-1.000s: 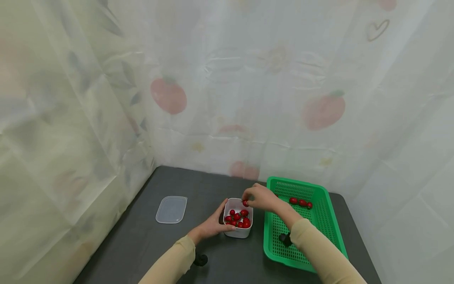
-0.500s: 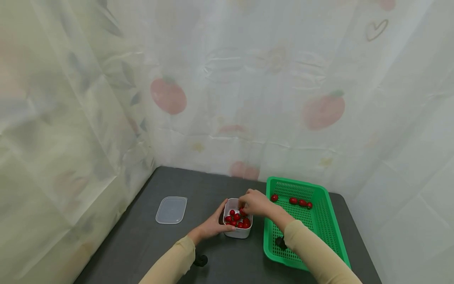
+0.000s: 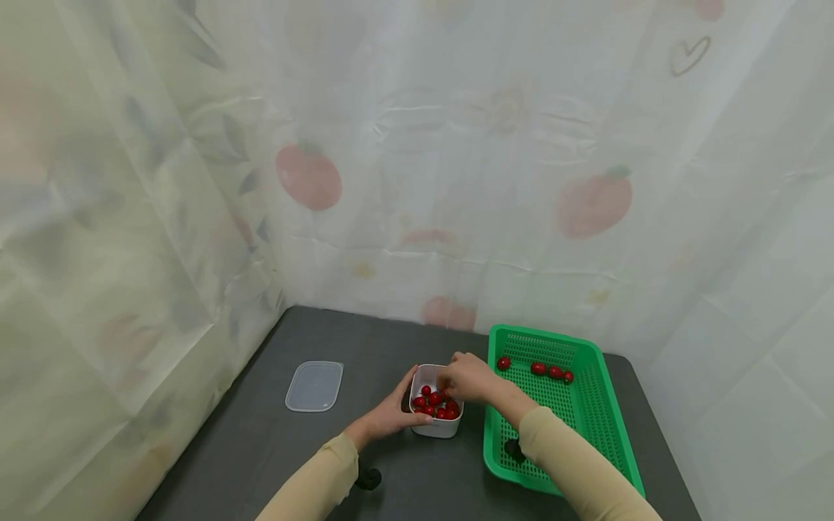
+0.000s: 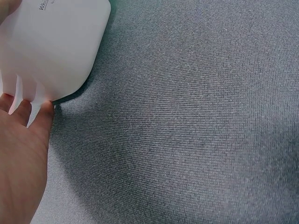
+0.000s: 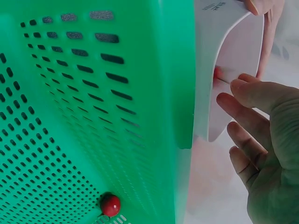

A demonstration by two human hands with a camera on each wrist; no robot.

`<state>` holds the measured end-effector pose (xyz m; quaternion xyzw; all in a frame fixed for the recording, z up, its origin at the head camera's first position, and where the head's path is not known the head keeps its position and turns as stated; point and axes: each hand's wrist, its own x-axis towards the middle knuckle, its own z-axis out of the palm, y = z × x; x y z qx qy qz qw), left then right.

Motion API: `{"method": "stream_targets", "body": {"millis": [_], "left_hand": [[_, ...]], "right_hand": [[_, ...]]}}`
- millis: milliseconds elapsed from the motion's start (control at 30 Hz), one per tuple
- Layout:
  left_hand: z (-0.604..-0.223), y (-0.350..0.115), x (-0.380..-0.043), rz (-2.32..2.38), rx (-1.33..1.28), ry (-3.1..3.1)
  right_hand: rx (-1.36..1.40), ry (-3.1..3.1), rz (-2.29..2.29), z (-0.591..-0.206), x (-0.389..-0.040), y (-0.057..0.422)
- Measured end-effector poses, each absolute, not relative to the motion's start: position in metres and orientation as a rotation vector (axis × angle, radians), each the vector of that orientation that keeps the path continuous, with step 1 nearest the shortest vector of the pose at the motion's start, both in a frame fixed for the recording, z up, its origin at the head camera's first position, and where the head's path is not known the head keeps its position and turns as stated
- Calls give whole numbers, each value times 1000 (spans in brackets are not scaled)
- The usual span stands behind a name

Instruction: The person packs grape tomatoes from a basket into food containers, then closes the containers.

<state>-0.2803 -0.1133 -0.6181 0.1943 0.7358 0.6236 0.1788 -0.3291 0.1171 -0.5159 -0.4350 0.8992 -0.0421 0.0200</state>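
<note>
In the head view a small white plastic container [image 3: 436,428] stands on the dark table, holding several red cherry tomatoes [image 3: 434,398]. My left hand [image 3: 389,416] grips its left side, thumb along the front and fingers behind; the left wrist view shows fingertips against its wall [image 4: 56,51]. My right hand [image 3: 468,378] reaches over the right rim, fingers down inside. In the right wrist view, thumb and index finger pinch a thin stem of a cherry tomato [image 5: 217,73], mostly hidden by the container's wall.
A green perforated basket [image 3: 606,420] stands at the right, with several cherry tomatoes [image 3: 538,369] near its back wall and one in its back left corner [image 3: 504,363]. A clear square lid [image 3: 315,386] lies at the left. Patterned curtains [image 3: 417,289] border the table.
My right hand has lowered a cherry tomato from above the container's right rim down into it. A tomato in the basket's corner has come into fuller view. My left hand has stayed put.
</note>
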Motion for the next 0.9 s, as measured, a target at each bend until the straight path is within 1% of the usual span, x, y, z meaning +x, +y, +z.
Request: {"method": "stream_targets", "body": {"millis": [167,467,767,900], "left_hand": [[-620,-114,-281,1781,570,2055],[-619,-113,-281,1775,536,2090],[-617,-113,-280,1750,524,2141],[-617,-113,-280,1746,527,2148]], "right_hand": [[-1367,2802,-186,-513,-329,121],[-1219,2904,-427,-490,-341,152],[-863,3029,-577,-471,-354,205],[-770,3058,-588,-470,-357,225]]}}
